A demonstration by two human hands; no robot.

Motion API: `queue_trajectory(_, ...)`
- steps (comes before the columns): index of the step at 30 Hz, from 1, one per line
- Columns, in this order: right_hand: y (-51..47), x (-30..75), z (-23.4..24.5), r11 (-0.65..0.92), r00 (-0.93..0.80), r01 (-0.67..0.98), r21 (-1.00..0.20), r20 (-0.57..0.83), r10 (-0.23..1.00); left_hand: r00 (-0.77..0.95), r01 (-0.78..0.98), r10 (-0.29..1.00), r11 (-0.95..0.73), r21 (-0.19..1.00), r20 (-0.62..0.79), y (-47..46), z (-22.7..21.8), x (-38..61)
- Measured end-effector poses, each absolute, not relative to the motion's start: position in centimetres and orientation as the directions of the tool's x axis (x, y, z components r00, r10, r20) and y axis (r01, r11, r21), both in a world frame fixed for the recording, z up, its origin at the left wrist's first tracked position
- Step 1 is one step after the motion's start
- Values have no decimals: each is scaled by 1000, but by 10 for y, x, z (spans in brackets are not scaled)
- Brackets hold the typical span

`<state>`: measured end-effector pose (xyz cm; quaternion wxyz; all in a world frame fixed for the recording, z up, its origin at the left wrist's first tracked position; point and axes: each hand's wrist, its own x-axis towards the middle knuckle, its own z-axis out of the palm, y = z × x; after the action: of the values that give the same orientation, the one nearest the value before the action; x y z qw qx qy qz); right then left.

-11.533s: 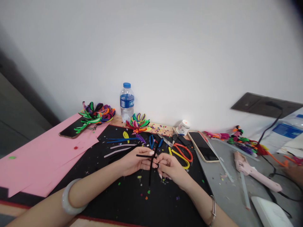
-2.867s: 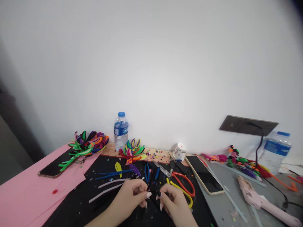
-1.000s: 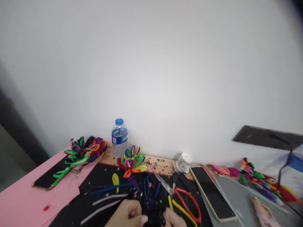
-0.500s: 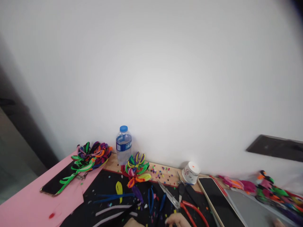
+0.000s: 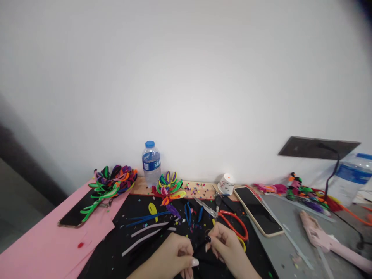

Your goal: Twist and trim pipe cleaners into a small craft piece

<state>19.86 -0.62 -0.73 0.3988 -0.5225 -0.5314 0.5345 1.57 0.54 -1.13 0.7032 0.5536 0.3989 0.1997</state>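
Both of my hands are low in the middle, over a black mat (image 5: 116,248) strewn with scraps. My right hand (image 5: 226,246) pinches a black fuzzy pipe cleaner (image 5: 208,239), its dark end showing at the fingertips. Beside it, my left hand (image 5: 176,252) has its fingers curled together; the dark strand seems to run to it, but black on black hides the detail. Left of my hands lie lilac pipe cleaners (image 5: 149,229) and blue pipe cleaners (image 5: 148,219). Scissors with red handles (image 5: 232,221) rest just beyond my right hand.
A water bottle (image 5: 151,166) and a colourful pipe-cleaner flower (image 5: 169,184) stand near the wall. A phone with a dark screen (image 5: 258,211) and a white tub (image 5: 226,183) are to the right, then a pink glue gun (image 5: 325,238). Another flower bundle (image 5: 116,180) covers a phone at left.
The view has tilted down and swung right, bringing both hands, the glue gun and a second bottle into view. Table objects appear otherwise unmoved.
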Motion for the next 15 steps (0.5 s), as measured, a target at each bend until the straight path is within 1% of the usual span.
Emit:
queue_trajectory(3,-5,199,-12,-68,-82,183,-981,-84,993,553,78,769,336,939,-321,8,-18,17)
queue_trajectory(6,-5,199,-13,-49,-48,209,-977,-60,997,516,54,797,337,940,-315,12,-24,18)
queue_trajectory(11,-6,198,-13,-49,-42,207,-977,-59,997,487,76,820,305,949,-302,14,-28,16)
queue_trajectory(15,-4,198,-17,-95,-33,163,-982,-102,994,477,155,826,257,954,-301,18,-32,12)
